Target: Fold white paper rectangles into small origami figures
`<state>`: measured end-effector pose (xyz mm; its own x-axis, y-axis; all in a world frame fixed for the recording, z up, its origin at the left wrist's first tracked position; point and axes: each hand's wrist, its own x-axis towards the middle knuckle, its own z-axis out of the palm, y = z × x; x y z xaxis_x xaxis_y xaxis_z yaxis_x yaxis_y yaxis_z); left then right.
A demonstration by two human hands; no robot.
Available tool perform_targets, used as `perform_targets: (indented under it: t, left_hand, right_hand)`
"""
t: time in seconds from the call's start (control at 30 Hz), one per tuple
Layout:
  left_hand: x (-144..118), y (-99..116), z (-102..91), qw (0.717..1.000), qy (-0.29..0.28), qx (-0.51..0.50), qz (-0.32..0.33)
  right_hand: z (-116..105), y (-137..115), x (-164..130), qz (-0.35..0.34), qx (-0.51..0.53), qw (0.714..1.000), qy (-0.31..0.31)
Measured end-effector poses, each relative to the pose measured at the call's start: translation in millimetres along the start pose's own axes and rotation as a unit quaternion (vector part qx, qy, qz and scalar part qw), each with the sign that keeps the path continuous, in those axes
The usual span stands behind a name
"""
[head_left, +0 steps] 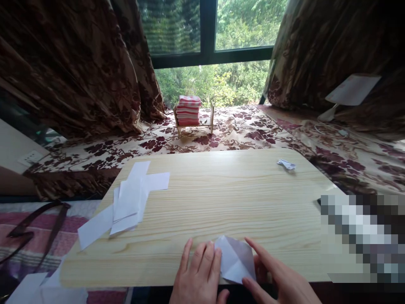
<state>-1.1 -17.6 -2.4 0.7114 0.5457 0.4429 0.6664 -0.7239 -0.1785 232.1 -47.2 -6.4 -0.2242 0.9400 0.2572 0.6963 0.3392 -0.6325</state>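
1. White folded paper (236, 261) lies at the near edge of the wooden board (221, 190), between our two hands; head view, the only view.
2. Our left hand (199, 274) rests flat, fingers stretched out and loose, fingertips pressing the paper's left flap against the board. It grips nothing.
3. Our right hand (281, 278) pinches the paper's lower right corner between thumb and forefinger, the other fingers curled beneath.
4. For a clean crease, we judge it best to keep the left fingertips pinning the flap while the right hand lines up the edges, then press from the middle outward.
5. Loose paper strips (126, 202) lie spread at the board's left side, well apart from the hands.
6. One small folded piece (287, 164) sits near the far right corner.
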Motion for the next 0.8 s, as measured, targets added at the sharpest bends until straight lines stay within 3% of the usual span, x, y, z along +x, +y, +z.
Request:
perform_targets:
  t: [0.1, 0.23, 0.33, 0.47, 0.63, 0.8]
  left_hand:
    - [-2.5, 1.4, 1.3, 0.998, 0.036, -0.02, -0.044]
    - [-7.9, 1.8, 5.5, 0.997, 0.002, -0.061, -0.05]
    - [-14.2, 5.0, 12.9, 0.995, 0.024, -0.073, -0.062]
    - [-21.5, 13.7, 24.5, 0.991, 0.053, -0.078, -0.094]
    - [-22.2, 20.9, 30.5, 0.985, 0.078, -0.108, -0.106]
    - [-18.9, 20.6, 33.4, 0.982, 0.11, -0.11, -0.11]
  right_hand:
    - [6.6, -6.1, 32.1, 0.003, 0.009, 1.0, -0.014]
    - [12.4, -9.5, 91.4, -0.001, 0.015, 1.0, -0.02]
    - [8.6, -5.7, 112.3, -0.027, -0.005, 1.0, 0.0]
    - [-3.9, -1.1, 93.9, -0.026, -0.031, 0.998, 0.047]
    - [0.8, -1.4, 63.6, 0.015, -0.008, 1.0, 0.014]
    - [12.3, -6.2, 66.3, 0.064, -0.013, 0.997, -0.028]
